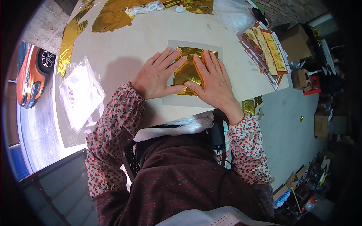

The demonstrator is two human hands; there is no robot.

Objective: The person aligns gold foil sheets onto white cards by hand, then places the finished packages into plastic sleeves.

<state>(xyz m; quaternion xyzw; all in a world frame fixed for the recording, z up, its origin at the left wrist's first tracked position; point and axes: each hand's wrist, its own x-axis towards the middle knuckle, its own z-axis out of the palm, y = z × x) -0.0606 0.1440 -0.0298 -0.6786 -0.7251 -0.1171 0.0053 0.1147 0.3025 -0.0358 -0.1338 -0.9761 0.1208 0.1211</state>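
Note:
A shiny gold foil sheet (187, 71) lies flat on a larger pale grey sheet (177, 101) on the table in front of me. My left hand (158, 75) rests open, its fingertips on the foil's left edge. On the foil's right side, my right hand (213, 81) lies open and flat with the fingers pointing away from me. The two thumbs almost meet near the lower part of the foil. Parts of the foil's left and right edges are hidden under the hands.
Clear plastic bags (81, 94) lie at the table's left. Gold foil pieces (113, 17) and white string bundles (151, 6) sit along the far side. Printed cards (266, 52) are stacked at the right. A bunch of white strands (177, 127) lies across my lap.

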